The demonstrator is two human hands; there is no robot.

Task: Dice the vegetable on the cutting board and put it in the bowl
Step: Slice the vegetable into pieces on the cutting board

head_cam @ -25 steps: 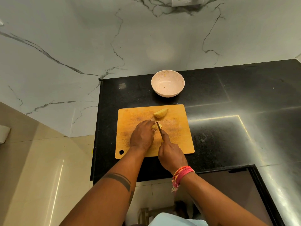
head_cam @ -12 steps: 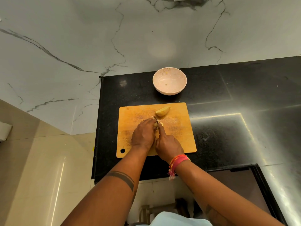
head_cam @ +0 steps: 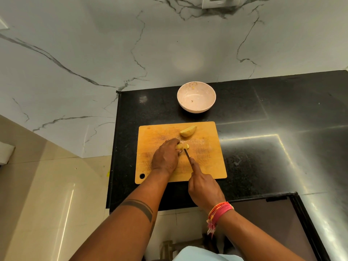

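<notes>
On the cutting board [head_cam: 162, 132], left hand [head_cam: 165, 157] fingers pin a vegetable piece [head_cam: 182, 146], right hand [head_cam: 204, 188] grips the knife [head_cam: 186, 154]; one wedge [head_cam: 188, 131] uncut, bowl [head_cam: 196, 108] empty.

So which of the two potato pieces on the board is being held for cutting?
The nearer potato piece, under the left hand beside the knife. The other wedge lies untouched at the cutting board's far edge.

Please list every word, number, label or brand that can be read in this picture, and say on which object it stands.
None: no readable text on the bowl, the cutting board, the knife or the wall switch plate.
</notes>
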